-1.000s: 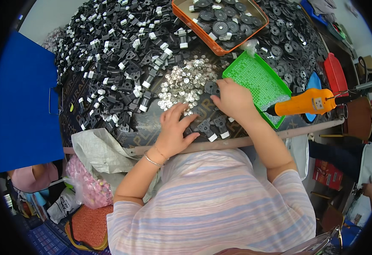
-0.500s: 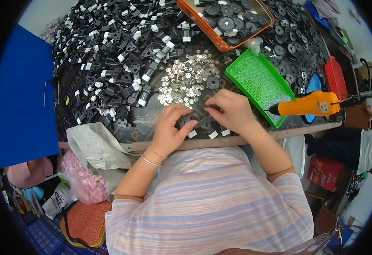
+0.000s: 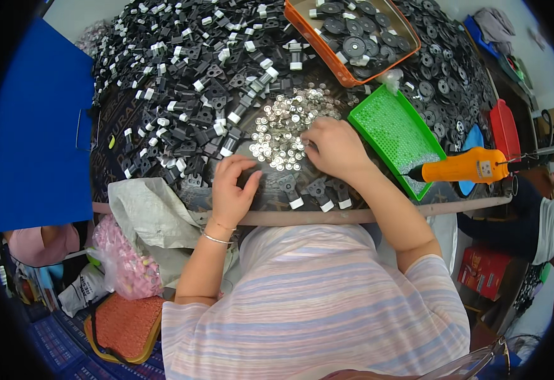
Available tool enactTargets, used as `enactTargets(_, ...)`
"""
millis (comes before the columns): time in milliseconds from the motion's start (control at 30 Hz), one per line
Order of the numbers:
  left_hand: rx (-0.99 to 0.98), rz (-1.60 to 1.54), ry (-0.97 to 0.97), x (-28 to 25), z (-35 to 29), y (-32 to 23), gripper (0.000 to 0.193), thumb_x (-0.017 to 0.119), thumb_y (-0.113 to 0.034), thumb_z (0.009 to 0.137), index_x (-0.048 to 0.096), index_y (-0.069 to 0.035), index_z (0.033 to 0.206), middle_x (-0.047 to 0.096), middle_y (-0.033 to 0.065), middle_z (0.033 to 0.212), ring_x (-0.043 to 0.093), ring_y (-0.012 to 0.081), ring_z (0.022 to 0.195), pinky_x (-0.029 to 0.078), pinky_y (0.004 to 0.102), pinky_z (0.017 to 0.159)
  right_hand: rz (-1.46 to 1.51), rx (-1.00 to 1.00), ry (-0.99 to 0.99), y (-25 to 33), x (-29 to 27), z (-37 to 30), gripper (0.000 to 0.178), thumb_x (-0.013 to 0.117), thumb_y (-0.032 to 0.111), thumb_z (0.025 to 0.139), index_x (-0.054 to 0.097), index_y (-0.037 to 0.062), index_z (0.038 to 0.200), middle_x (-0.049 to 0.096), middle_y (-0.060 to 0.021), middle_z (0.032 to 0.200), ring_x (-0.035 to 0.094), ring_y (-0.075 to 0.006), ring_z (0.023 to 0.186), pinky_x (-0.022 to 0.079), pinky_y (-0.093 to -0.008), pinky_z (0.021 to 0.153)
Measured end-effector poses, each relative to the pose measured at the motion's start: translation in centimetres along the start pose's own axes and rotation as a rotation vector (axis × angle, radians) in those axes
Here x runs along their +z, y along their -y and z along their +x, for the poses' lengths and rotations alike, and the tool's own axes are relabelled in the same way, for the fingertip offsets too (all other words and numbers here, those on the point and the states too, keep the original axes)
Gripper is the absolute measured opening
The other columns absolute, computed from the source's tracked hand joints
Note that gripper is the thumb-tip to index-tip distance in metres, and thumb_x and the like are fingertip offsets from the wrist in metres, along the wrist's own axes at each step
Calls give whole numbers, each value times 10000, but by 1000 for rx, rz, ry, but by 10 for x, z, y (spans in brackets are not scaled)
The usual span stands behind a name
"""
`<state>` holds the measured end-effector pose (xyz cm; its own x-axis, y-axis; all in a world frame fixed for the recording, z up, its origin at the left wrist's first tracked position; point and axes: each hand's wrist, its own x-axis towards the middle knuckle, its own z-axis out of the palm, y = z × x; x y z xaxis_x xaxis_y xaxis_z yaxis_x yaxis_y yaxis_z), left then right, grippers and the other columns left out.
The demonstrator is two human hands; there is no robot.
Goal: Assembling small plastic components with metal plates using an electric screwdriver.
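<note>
My right hand point(image 3: 339, 151) is at the right edge of a heap of small silvery metal discs point(image 3: 282, 130). Its fingers are curled together over the discs, and whatever is between the fingertips is hidden. Off to the left, my left hand point(image 3: 231, 191) rests by the table's front edge with thumb and fingers apart, holding nothing. Between the hands, near that edge, lie three black pieces with white ends: one black piece point(image 3: 287, 185) on the left, a middle piece point(image 3: 317, 187) and a right piece point(image 3: 341, 190).
A large pile of black-and-white parts point(image 3: 182, 82) spreads over the left. An orange tray point(image 3: 342, 79) holds black wheels, with more black wheels point(image 3: 438, 82) beyond. The orange power screwdriver point(image 3: 463, 168) hangs over the green basket's point(image 3: 378, 126) near end. A white sack point(image 3: 144, 209) drapes at front left.
My left hand has drawn away leftward and opened. My right hand has moved up from the black pieces to the metal discs. The whole view has shifted slightly.
</note>
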<state>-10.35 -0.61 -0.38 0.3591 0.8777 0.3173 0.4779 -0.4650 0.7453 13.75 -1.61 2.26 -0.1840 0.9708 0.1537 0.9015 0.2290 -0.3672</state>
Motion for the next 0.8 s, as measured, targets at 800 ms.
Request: enactTargets(800,-25,-85,-129,4,-15,17,81,665,-41,743,647,-42,822,618,85,970,549,267,913,440,342,801,-117,241,18,7,30,27,186,676,271,719,696,105,800,631,-73,836,633,-262,764,510,-361,667)
